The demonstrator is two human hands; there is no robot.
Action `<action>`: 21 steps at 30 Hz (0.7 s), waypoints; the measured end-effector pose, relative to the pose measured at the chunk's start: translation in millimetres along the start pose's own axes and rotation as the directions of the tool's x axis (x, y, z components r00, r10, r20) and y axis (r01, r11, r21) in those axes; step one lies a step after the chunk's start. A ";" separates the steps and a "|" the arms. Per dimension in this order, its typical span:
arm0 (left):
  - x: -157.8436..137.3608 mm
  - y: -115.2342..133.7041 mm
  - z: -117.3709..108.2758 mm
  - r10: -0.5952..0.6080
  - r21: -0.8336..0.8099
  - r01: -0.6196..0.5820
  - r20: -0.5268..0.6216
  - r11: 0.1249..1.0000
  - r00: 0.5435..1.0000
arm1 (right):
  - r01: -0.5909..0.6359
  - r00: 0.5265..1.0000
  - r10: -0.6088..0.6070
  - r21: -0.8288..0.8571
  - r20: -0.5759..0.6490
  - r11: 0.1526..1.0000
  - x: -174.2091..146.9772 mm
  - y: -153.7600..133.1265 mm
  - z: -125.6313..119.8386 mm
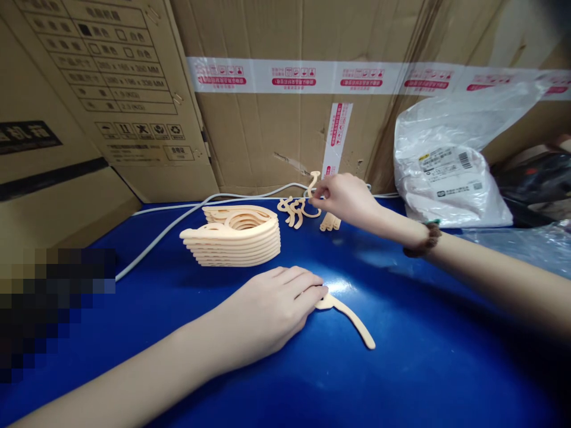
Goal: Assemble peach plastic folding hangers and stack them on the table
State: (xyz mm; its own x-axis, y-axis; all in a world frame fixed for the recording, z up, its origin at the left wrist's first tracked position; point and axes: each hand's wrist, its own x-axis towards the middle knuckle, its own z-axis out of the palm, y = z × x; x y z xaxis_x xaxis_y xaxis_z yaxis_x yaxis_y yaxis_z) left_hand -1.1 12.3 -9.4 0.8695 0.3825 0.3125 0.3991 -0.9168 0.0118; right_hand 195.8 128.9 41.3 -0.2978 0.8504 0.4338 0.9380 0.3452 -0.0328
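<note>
My left hand [279,306] is closed over one end of a cream plastic hanger arm [354,321] lying on the blue surface. The arm's curved free end points to the right; the part under my fingers is hidden. Farther back, my right hand [343,195] pinches a cream hanger hook [314,181], which stands raised above the table. Several loose hooks [292,211] lie just left of this hand. Below it is a small bunch of short cream rods [330,222]. A neat stack of folded cream hangers [234,241] stands to the left, apart from both hands.
Cardboard boxes [267,131] wall off the back and left of the blue tabletop [423,356]. A pale cable [173,223] runs along the back and curves to the left. On the right sits a clear plastic bag [446,160] with a printed label.
</note>
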 end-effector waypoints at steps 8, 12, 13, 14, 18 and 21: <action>0.1 -0.9 -2.8 -0.046 -0.108 0.049 0.027 0.993 0.999 | 0.081 0.991 -0.124 0.481 0.058 0.873 -72.4 7.4 -9.8; 1.2 -0.6 -3.1 -0.042 -0.104 0.042 0.005 0.994 0.999 | 0.049 0.993 -0.099 0.578 0.056 0.815 -94.1 12.4 -3.1; 1.5 -0.4 -3.2 -0.041 -0.097 0.040 -0.006 0.994 0.999 | 0.040 0.995 -0.089 0.605 0.052 0.795 -95.7 14.0 -1.3; 1.8 -0.1 -3.4 -0.042 -0.088 0.041 -0.014 0.995 0.999 | 0.029 0.996 -0.078 0.636 0.050 0.771 -96.2 15.6 0.5; 2.6 0.1 -3.5 -0.039 -0.070 0.037 -0.034 0.997 0.999 | -0.030 0.997 -0.040 0.796 0.068 0.605 -93.8 21.8 9.2; 2.7 -0.4 -2.9 -0.034 -0.079 0.032 -0.031 0.996 0.999 | -0.090 0.995 -0.002 0.916 0.099 0.391 -91.1 25.6 16.2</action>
State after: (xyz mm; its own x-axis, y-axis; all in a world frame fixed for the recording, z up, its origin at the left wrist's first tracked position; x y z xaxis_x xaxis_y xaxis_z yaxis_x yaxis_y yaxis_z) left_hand 0.2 13.4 -5.8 0.8458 0.4098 0.3416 0.4021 -0.9105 0.0966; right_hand 244.1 66.7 -13.6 -0.3155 0.8848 0.3429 0.2307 0.4220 -0.8767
